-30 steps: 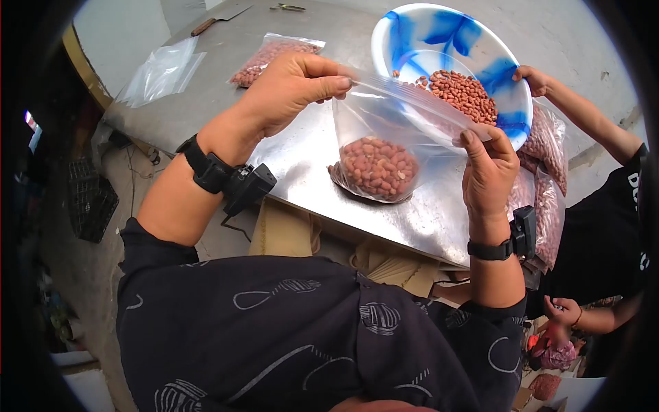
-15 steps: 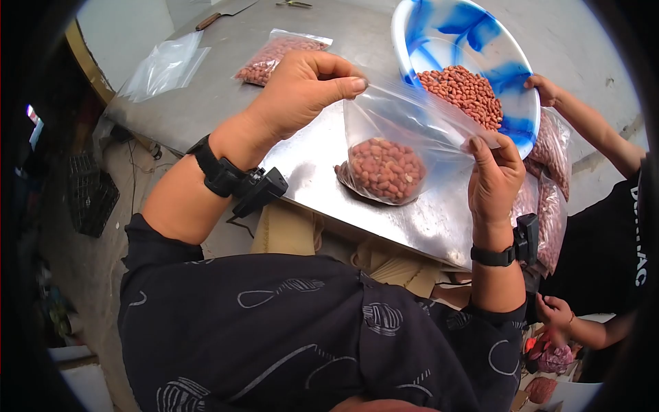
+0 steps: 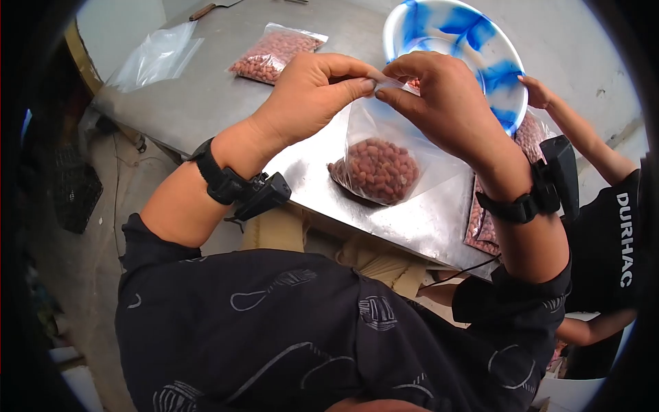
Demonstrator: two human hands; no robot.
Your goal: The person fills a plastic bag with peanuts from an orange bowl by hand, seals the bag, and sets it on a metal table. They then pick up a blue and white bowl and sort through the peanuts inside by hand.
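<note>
A clear zip-top plastic bag (image 3: 382, 172) with red-skinned peanuts in its bottom stands on the metal table, its top held up. My left hand (image 3: 319, 93) pinches the bag's upper edge between thumb and fingers. Close against it, my right hand (image 3: 439, 103) pinches the same edge, thumb and index finger nearly meeting the left fingertips. Behind my right hand is a blue and white basin (image 3: 504, 51), tilted; only a few of its peanuts show. Another person's hand (image 3: 537, 91) grips the basin's right rim.
A filled bag of peanuts (image 3: 274, 55) lies farther back on the metal table (image 3: 226, 89). Flat clear bags (image 3: 158, 58) and a wooden-handled tool (image 3: 202, 12) lie at the far left. More filled bags (image 3: 482, 223) are at the right edge, beside the other person.
My right hand has moved left along the bag's top edge, from the far corner to beside my left hand. My left hand keeps its pinch. The basin still stands tilted.
</note>
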